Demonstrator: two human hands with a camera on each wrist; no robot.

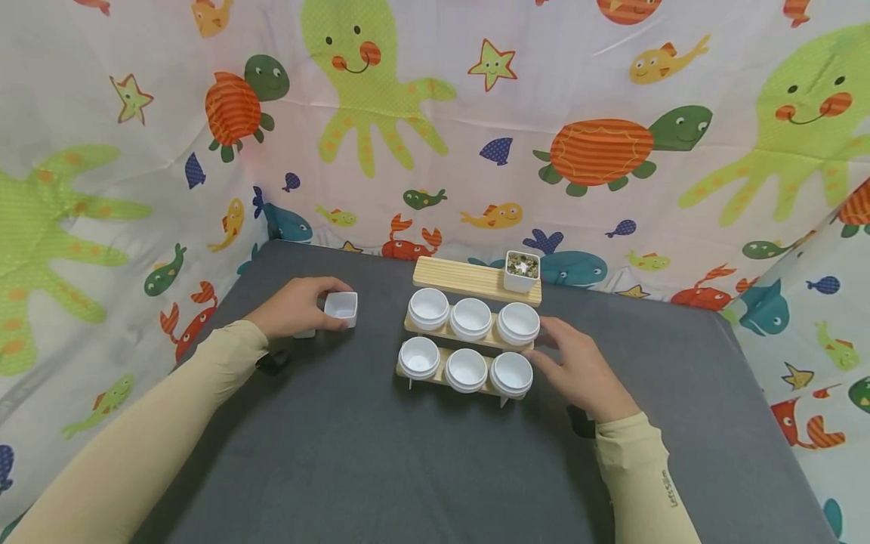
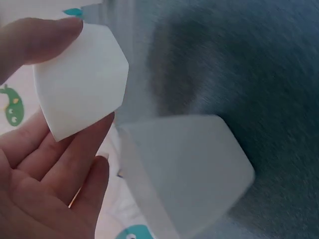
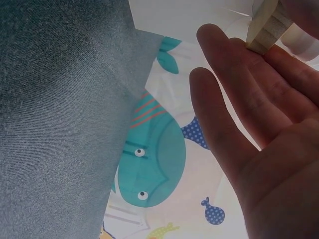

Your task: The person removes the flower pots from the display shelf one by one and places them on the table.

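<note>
The left hand (image 1: 295,306) grips a small square white cup (image 1: 341,307) on the grey tabletop (image 1: 353,453); the right hand (image 1: 578,370), fingers straight, touches the wooden rack (image 1: 445,375) of white round cups.

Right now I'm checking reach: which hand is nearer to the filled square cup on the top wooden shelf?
Right. The right hand rests at the rack's right end, just below the filled square cup. The left hand is off left, holding an empty square cup.

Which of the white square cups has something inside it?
The square cup standing on the wooden board at the back holds a speckled filling. The one in the left hand looks empty.
</note>
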